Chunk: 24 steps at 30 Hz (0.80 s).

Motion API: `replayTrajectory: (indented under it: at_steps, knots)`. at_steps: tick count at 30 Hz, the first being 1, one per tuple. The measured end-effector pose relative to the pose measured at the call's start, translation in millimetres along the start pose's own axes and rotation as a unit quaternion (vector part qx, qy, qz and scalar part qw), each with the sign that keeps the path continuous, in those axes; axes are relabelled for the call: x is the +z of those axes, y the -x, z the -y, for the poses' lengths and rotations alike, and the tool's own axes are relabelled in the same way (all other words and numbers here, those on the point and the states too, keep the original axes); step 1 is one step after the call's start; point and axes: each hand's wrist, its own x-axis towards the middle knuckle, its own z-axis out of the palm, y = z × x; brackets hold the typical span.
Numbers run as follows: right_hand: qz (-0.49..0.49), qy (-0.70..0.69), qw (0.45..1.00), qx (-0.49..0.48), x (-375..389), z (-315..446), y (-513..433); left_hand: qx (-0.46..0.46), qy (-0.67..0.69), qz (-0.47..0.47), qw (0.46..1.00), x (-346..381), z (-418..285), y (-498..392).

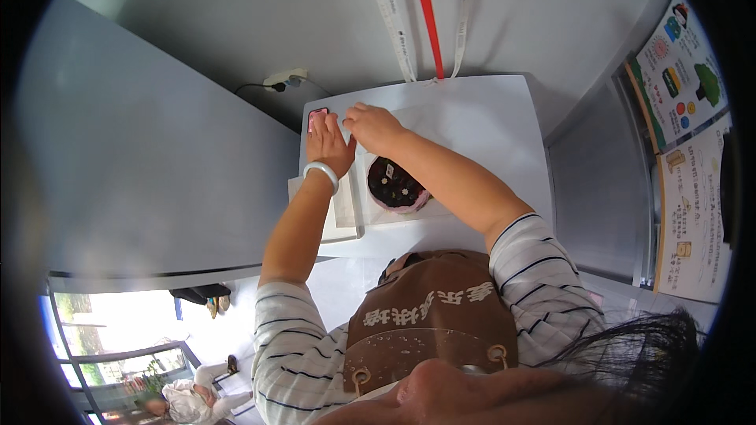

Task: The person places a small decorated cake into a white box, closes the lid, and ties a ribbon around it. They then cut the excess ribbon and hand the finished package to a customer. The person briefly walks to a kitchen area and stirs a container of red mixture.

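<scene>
A round cake with a dark berry-like top, small white flower decorations and a pink side sits on the white table before me. It stands on a pale board or clear sheet; which one I cannot tell. My left hand, with a white bangle at the wrist, is spread palm down beyond the cake's left side. Its fingertips overlap a phone with a pink screen. Just right of it, my right hand has curled fingers over a see-through sheet or box edge; whether it pinches anything is hidden.
A shallow white box or lid lies left of the cake on the white table. Ribbons hang against the wall behind. A power strip is at the back left. A large grey panel borders the left; a seated person is farther off.
</scene>
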Motion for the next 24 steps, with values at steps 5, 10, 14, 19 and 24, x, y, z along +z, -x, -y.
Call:
replayTrajectory:
  at_steps: [5, 10, 14, 19, 24]
  knots:
    - [-0.031, 0.159, 0.973, 0.163, -58, -6, 42, 0.108, -0.047, 0.001, 0.993, -12, -25, -6]
    - [0.03, 0.054, 0.955, 0.29, -81, -26, 80, 0.279, 0.188, -0.008, 0.942, 16, -68, -34]
    - [-0.064, -0.069, 0.95, 0.297, -81, -39, 101, 0.223, 0.24, -0.004, 0.945, 32, -74, -35]
    - [-0.102, -0.05, 0.966, 0.231, -82, -49, 109, 0.226, 0.254, -0.031, 0.94, 36, -73, -30]
    - [-0.089, -0.034, 0.966, 0.241, -85, -49, 105, 0.226, 0.252, -0.045, 0.94, 42, -74, -29]
